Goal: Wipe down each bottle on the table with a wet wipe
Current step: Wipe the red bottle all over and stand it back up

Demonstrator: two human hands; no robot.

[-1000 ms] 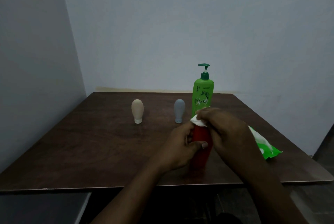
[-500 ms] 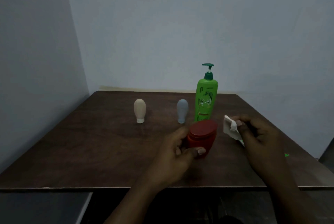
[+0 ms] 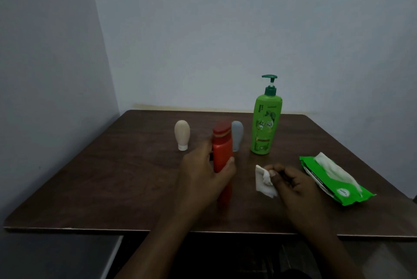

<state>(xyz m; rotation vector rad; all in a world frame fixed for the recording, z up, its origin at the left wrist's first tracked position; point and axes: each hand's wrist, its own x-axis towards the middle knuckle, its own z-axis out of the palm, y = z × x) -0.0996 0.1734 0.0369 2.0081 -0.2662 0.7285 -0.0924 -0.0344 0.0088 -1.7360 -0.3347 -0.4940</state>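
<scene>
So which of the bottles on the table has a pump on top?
The tall green plastic bottle standing at the back right has a dark green pump; the beige, grey and red bottles have none.

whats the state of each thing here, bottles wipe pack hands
red bottle: upright, held by the left hand
beige bottle: standing cap down, untouched
grey bottle: standing cap down, partly behind the red bottle
green pump bottle: upright, untouched
wipe: crumpled, pinched in the right hand
wipe pack: lying flat, open, a wipe sticking out
</scene>
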